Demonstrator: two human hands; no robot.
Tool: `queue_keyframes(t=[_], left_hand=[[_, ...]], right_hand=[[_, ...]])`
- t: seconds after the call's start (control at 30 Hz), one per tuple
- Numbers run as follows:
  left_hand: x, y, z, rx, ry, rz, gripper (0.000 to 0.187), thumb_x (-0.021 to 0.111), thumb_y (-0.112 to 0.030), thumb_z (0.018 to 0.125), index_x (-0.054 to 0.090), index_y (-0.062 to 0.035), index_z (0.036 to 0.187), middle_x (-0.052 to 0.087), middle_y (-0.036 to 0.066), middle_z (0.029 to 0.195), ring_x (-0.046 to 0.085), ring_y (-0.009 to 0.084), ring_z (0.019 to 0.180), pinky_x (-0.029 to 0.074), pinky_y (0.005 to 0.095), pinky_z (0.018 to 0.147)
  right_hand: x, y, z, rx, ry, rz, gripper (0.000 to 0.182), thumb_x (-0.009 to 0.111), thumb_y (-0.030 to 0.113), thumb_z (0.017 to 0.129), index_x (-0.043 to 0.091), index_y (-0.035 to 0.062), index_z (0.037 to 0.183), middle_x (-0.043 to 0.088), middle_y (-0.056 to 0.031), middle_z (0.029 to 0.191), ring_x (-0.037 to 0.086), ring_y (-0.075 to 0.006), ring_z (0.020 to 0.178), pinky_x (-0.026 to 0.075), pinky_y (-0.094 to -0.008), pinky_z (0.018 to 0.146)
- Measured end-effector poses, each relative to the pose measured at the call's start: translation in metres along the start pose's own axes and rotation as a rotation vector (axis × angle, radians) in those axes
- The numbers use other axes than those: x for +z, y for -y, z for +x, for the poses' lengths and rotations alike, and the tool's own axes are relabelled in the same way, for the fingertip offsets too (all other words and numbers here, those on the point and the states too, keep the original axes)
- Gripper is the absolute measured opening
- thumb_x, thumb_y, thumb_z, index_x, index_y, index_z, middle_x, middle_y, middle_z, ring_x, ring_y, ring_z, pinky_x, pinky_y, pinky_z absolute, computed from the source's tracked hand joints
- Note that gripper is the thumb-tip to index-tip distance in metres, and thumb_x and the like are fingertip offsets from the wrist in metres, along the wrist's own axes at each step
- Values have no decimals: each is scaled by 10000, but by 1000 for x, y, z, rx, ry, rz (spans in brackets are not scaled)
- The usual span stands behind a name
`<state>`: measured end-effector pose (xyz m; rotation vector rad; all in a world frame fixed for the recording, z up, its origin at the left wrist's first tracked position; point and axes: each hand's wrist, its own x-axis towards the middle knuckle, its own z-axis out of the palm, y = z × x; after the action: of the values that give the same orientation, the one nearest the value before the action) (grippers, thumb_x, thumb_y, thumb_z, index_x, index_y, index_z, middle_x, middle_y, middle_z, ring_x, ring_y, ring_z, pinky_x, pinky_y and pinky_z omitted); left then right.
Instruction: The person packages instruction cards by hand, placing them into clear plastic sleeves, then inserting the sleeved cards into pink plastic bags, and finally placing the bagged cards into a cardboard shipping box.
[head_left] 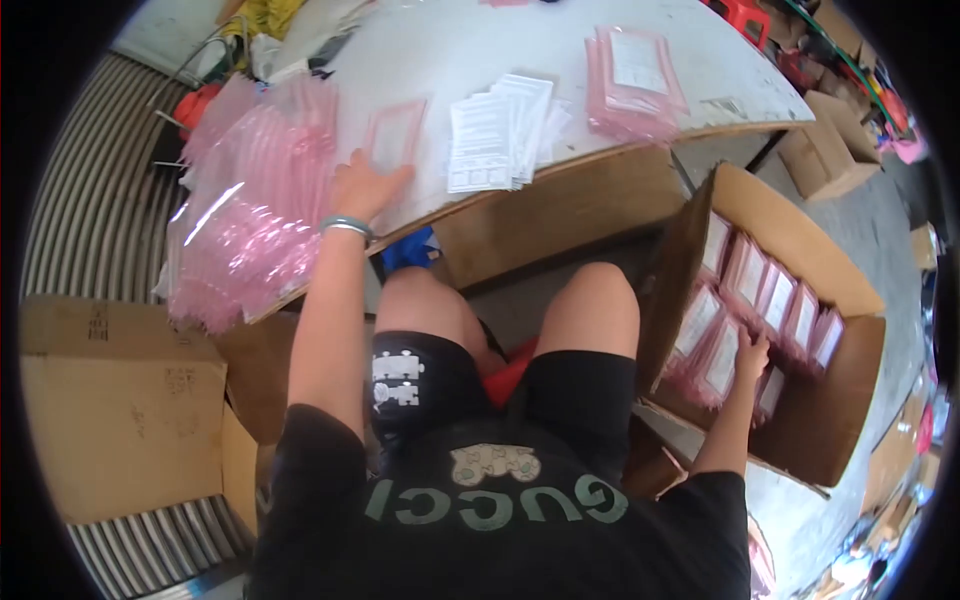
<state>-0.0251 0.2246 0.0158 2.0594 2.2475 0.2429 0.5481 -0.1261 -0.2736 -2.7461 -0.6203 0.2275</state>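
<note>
My left hand (368, 187) rests on the near part of the white table, fingers spread over the lower end of a flat clear bag with pink edges (398, 128). Left of that hand lies a large heap of pink plastic bags (255, 190), some hanging over the table edge. White printed sheets (483, 140) lie fanned out to its right. My right hand (752, 355) is down inside a cardboard box (825, 420), fingers bent around the upper end of a pink packet (722, 362) holding a white sheet; its fingertips are partly hidden. Several similar packets (775, 295) stand in rows there.
A stack of filled pink packets (635, 75) lies on the table's (560, 30) right side. Another open carton (830, 145) stands on the floor at the right. A large carton (120, 400) is at my left, beside a ribbed metal shutter (95, 190). The table edge crosses above my knees.
</note>
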Motion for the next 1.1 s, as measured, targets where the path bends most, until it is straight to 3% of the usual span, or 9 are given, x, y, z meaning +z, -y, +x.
queue_keyframes(t=[0.2,0.3,0.4,0.57,0.67,0.7,0.87,1.03,1.1], left_hand=[[-14,1,-43,271,-540,-121,756,820,-314,744,502,40,1331,591,239,1122,606,374,1031,513,411,869],[-46,-16,-115,159,-267,-1069,353,695,-103,863,611,-8,1192,636,121,1057,595,185,819,502,325,669],[-71,-22,-172,-67,253,-1820,335,593,-11,886,596,-36,1220,631,101,1115,609,148,921,522,289,717],[-43,-2,-215,-142,891,-2506,382,450,-145,963,516,-30,1321,563,156,1296,614,253,1066,483,442,972],[-31,0,-240,57,1174,-2687,493,406,-321,975,502,1,1336,489,204,1407,442,370,1336,297,531,1150],[-28,5,-246,-231,1185,-2574,618,434,-397,960,412,56,1380,456,266,1438,396,392,1380,212,543,1196],[-18,-3,-265,-204,1268,-2600,779,447,-491,949,361,147,1388,468,296,1411,409,401,1361,253,489,1186],[3,-6,-266,-317,1276,-2639,739,457,-558,942,474,71,1330,543,248,1348,505,354,1277,363,471,1118],[0,-8,-263,-309,1131,-2659,722,468,-590,932,525,39,1283,586,225,1288,538,330,1234,402,452,1083]], right_hand=[[-118,158,-85,-436,-69,1030,273,692,111,901,698,-8,1146,724,-106,999,656,-167,865,510,-273,824],[-196,256,-207,-1000,-72,863,363,700,41,800,683,26,1162,682,-137,1128,634,-260,1022,495,-356,892],[-209,311,-280,-1565,-216,764,565,778,216,699,620,133,1234,591,-169,1297,593,-333,1132,452,-446,926],[-200,332,-308,-1691,-265,786,347,691,76,726,672,54,1072,676,-116,1050,634,-270,908,453,-402,839],[-195,328,-308,-1689,-103,980,313,690,18,710,665,26,1023,680,-105,918,620,-268,792,458,-388,729],[-195,326,-308,-1686,-48,1010,302,690,1,705,664,23,1005,676,-103,893,614,-268,764,454,-380,694],[-192,322,-316,-1577,121,1118,263,692,-37,704,667,8,962,669,-103,845,605,-269,719,453,-367,635],[-191,319,-329,-1424,181,1124,327,719,0,698,685,18,1022,672,-114,916,617,-274,791,473,-375,695],[-198,323,-336,-1547,-117,949,362,738,44,689,695,27,1048,659,-121,999,614,-281,866,474,-382,748]])
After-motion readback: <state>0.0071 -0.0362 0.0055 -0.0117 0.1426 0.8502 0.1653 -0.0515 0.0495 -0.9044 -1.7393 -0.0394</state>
